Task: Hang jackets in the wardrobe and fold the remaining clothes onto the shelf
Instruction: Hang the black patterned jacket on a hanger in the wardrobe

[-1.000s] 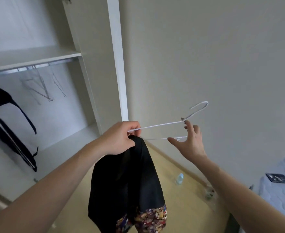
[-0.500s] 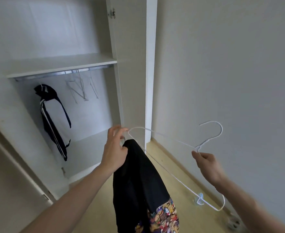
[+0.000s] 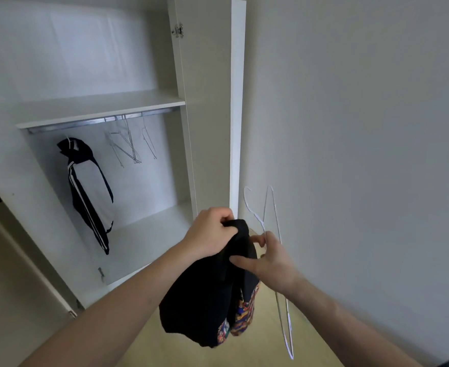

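Observation:
My left hand (image 3: 209, 234) grips the top of a black jacket (image 3: 205, 295) with a colourful patterned lining, which hangs down in front of the open wardrobe (image 3: 107, 107). My right hand (image 3: 269, 260) holds a white wire hanger (image 3: 273, 226) by its neck, upright on edge, its thumb touching the jacket. Inside, a black and white jacket (image 3: 88, 189) hangs from the rail (image 3: 99, 121). Several bare wire hangers (image 3: 130, 144) hang to its right.
The wardrobe's open door edge (image 3: 236, 102) stands just right of the compartment, against a plain wall (image 3: 363, 154). A lower white shelf (image 3: 144, 242) lies under the hanging jacket. Wooden floor (image 3: 268, 340) shows below my arms.
My left hand let go of the hanger and now grips only the jacket. My right hand turned the hanger upright and brought it close to the jacket. My view swung left toward the wardrobe.

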The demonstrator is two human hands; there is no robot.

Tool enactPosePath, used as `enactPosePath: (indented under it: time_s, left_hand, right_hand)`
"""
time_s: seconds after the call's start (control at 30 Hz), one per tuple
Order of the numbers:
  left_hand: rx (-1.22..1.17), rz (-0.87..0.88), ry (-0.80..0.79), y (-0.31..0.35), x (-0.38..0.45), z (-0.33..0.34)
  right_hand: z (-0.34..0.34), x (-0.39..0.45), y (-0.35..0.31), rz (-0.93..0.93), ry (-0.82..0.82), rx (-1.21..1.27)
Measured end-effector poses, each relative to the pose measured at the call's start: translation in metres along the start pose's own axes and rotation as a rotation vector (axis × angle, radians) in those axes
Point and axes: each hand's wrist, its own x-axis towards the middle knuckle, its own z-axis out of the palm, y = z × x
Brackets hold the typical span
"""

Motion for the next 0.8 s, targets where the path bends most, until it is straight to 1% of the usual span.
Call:
enactPosePath:
  time_s: [0.07, 0.13, 0.2, 0.27, 0.37, 0.43, 0.5, 0.53, 0.57, 0.6, 0.67, 0.73, 0.8]
  left_hand:
    - [-0.038, 0.049, 0.019, 0.006, 0.001, -0.005]
    - [-0.042, 0.054, 0.065, -0.001, -0.002, -0.012]
    - [-0.007, 0.026, 0.110, -0.021, -0.008, -0.018]
    - [0.075, -0.009, 0.087, -0.049, -0.021, -0.022]
    - [0.276, -0.103, 0.032, -0.099, -0.051, -0.018]
    - [0.330, -0.249, 0.055, -0.131, -0.075, -0.016]
    - [0.262, -0.456, 0.079, -0.154, -0.094, -0.018]
    - [0.219, -0.543, 0.056, -0.161, -0.099, -0.020]
    - [0.177, -0.600, -0.003, -0.164, -0.102, -0.023]
    - [0.110, -0.632, -0.080, -0.166, -0.103, -0.027]
    - [-0.107, -0.694, -0.193, -0.161, -0.101, -0.035]
    - [-0.319, -0.745, -0.221, -0.153, -0.099, -0.043]
    - [-0.451, -0.757, -0.210, -0.145, -0.096, -0.047]
  right_hand:
    - [0.009, 0.008, -0.007, -0.039, 0.085, -0.040]
    - [0.010, 0.015, -0.013, -0.076, 0.139, -0.065]
    - [0.010, 0.019, -0.017, -0.080, 0.148, -0.026]
    - [0.011, 0.021, -0.021, -0.081, 0.128, 0.053]
    - [0.017, 0.022, -0.025, -0.086, 0.081, 0.149]
    - [0.020, 0.021, -0.026, -0.081, 0.072, 0.182]
    - [0.021, 0.022, -0.021, -0.079, 0.061, 0.177]
    - [0.021, 0.022, -0.018, -0.081, 0.051, 0.159]
    - [0.021, 0.022, -0.016, -0.081, 0.040, 0.125]
    - [0.021, 0.022, -0.013, -0.078, 0.034, 0.078]
    - [0.019, 0.022, -0.007, -0.058, 0.048, -0.016]
    - [0.011, 0.023, -0.001, -0.021, 0.081, -0.069]
    - [0.002, 0.022, 0.003, 0.002, 0.078, -0.087]
